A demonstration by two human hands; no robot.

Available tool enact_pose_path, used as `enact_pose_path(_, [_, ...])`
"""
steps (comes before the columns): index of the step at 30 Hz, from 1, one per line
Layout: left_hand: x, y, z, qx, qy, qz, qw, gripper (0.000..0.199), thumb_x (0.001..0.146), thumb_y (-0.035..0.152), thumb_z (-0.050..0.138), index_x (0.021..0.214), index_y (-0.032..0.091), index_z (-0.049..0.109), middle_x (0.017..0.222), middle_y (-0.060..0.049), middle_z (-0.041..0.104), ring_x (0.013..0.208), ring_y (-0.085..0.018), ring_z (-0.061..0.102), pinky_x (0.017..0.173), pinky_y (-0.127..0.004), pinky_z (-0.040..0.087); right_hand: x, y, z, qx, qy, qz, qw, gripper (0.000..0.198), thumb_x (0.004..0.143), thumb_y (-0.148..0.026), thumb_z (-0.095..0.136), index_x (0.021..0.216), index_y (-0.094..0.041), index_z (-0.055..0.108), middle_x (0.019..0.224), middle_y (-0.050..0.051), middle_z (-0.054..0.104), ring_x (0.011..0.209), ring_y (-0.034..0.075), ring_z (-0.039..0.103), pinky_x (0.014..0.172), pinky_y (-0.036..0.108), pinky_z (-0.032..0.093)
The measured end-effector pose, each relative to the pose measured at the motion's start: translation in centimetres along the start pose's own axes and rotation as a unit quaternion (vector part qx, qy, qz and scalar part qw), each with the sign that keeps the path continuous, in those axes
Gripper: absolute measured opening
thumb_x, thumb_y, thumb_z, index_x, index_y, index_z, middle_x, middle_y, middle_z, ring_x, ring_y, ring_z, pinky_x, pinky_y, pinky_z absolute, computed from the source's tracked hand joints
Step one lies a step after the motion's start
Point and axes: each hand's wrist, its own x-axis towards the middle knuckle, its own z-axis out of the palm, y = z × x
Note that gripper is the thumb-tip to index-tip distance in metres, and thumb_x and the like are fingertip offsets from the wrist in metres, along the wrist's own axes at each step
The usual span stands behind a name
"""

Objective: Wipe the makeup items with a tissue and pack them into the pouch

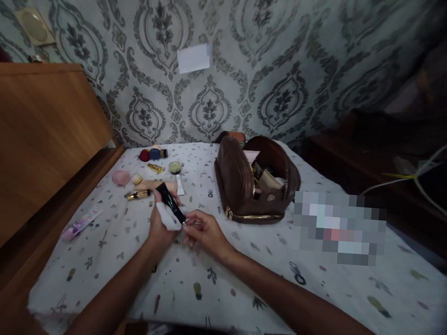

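Note:
A glossy black cosmetic tube (pixel 170 202) lies tilted in my left hand (pixel 160 224), together with a crumpled white wipe or tissue (pixel 169 218). My right hand (pixel 205 232) pinches the near end of the tube; whether a cap is there is too small to tell. Just beyond my left hand are a gold-and-black tube (pixel 138 195), a beige pouch-like item (pixel 149 185) and a small white tube (pixel 180 185). To the right of my hands stands a brown makeup bag (pixel 258 211), unzipped, with several cosmetics inside.
Along the left of the patterned cloth (pixel 214 299) lie a pink sponge (pixel 121 177), a round jar (pixel 175 167), a small gold bottle (pixel 155 168), red and blue items (pixel 151 155) and a pink-and-white packet (pixel 81 224). A wooden panel (pixel 37 149) borders the left. Something pixelated is at right.

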Motion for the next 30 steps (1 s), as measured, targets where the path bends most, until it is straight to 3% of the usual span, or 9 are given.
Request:
enact_pose_path(1, [-0.8, -0.7, 0.4, 0.043, -0.052, -0.011, 0.998, 0.051, 0.077, 0.067, 0.064, 0.088, 0.018, 0.062, 0.071, 0.002, 0.063, 0.050, -0.011, 0.058, 0.043, -0.020, 0.042, 0.1, 0.0, 0.0, 0.005, 0.011, -0.013, 1.000, 0.041, 0.067, -0.042, 0.078, 0.092, -0.019, 0.057, 0.075, -0.005, 0.057, 0.048, 0.009, 0.059, 0.044, 0.021, 0.048])
enact_pose_path(4, [-2.4, -2.1, 0.9, 0.171, -0.093, -0.006, 0.981, 0.053, 0.069, 0.061, 0.076, 0.098, 0.019, 0.061, 0.072, 0.003, 0.064, 0.045, -0.009, 0.054, 0.039, -0.018, 0.038, 0.1, -0.2, 0.0, -0.006, 0.046, -0.040, 0.998, 0.026, 0.071, -0.035, 0.071, 0.086, -0.019, 0.056, 0.072, -0.004, 0.059, 0.047, 0.009, 0.055, 0.043, 0.022, 0.048])
enact_pose_path(9, [-2.1, -1.0, 0.8, 0.315, -0.049, 0.096, 0.943, 0.045, 0.075, 0.058, 0.069, 0.093, 0.018, 0.061, 0.076, 0.000, 0.065, 0.063, -0.014, 0.062, 0.058, -0.023, 0.050, -1.0, -2.4, 0.0, -0.221, 0.050, -0.088, 0.970, 0.018, 0.075, -0.016, 0.059, 0.090, -0.017, 0.068, 0.084, 0.001, 0.069, 0.061, 0.012, 0.058, 0.056, 0.022, 0.048])
enact_pose_path(12, [-1.5, 0.3, 0.4, 0.416, -0.068, 0.186, 0.888, 0.038, 0.080, 0.055, 0.063, 0.091, 0.018, 0.062, 0.079, -0.001, 0.066, 0.073, -0.017, 0.062, 0.067, -0.025, 0.051, -1.7, -5.0, -0.1, -0.317, 0.109, -0.134, 0.933, 0.021, 0.078, -0.020, 0.063, 0.099, -0.017, 0.069, 0.090, 0.004, 0.068, 0.067, 0.013, 0.058, 0.062, 0.024, 0.047])
enact_pose_path(15, [-1.3, 1.1, -0.1, 0.512, -0.163, 0.211, 0.817, 0.034, 0.085, 0.051, 0.056, 0.089, 0.018, 0.064, 0.072, 0.000, 0.064, 0.068, -0.017, 0.059, 0.063, -0.025, 0.048, -2.5, -8.2, -0.7, -0.303, 0.136, -0.190, 0.924, 0.039, 0.083, -0.029, 0.065, 0.120, -0.017, 0.059, 0.095, 0.004, 0.065, 0.067, 0.012, 0.058, 0.062, 0.023, 0.048])
enact_pose_path(19, [-1.6, 1.5, 0.5, 0.582, -0.275, 0.215, 0.735, 0.044, 0.089, 0.055, 0.044, 0.081, 0.019, 0.067, 0.061, 0.000, 0.060, 0.056, -0.017, 0.053, 0.054, -0.026, 0.043, -3.9, -11.6, -2.3, -0.273, 0.086, -0.250, 0.925, 0.015, 0.089, -0.026, 0.060, 0.099, -0.017, 0.066, 0.087, 0.003, 0.061, 0.064, 0.011, 0.057, 0.057, 0.021, 0.047])
enact_pose_path(21, [-2.1, 1.6, 1.8, 0.583, -0.249, 0.228, 0.739, 0.053, 0.090, 0.061, 0.037, 0.077, 0.020, 0.067, 0.061, -0.001, 0.062, 0.057, -0.019, 0.055, 0.056, -0.028, 0.044, -4.8, -12.6, -3.3, -0.243, 0.060, -0.258, 0.933, 0.013, 0.090, -0.026, 0.059, 0.086, -0.016, 0.066, 0.084, 0.002, 0.058, 0.058, 0.009, 0.057, 0.052, 0.019, 0.047])
enact_pose_path(25, [-3.4, 1.7, 6.0, 0.543, -0.151, 0.213, 0.798, 0.066, 0.094, 0.067, 0.021, 0.068, 0.022, 0.061, 0.056, -0.002, 0.061, 0.053, -0.018, 0.054, 0.060, -0.029, 0.046, -6.4, -14.1, -5.5, -0.183, 0.058, -0.277, 0.941, 0.016, 0.090, -0.029, 0.062, 0.091, -0.014, 0.069, 0.088, 0.002, 0.057, 0.054, 0.006, 0.060, 0.049, 0.018, 0.051])
enact_pose_path(30, [-3.7, 0.9, 11.4, 0.387, -0.155, 0.044, 0.908, 0.069, 0.086, 0.080, 0.024, 0.064, 0.021, 0.053, 0.046, 0.002, 0.053, 0.036, -0.013, 0.041, 0.039, -0.023, 0.030, -7.7, -16.8, -8.2, -0.169, 0.088, -0.321, 0.928, 0.018, 0.090, -0.029, 0.064, 0.099, -0.016, 0.072, 0.090, 0.003, 0.060, 0.057, 0.007, 0.064, 0.054, 0.018, 0.056])
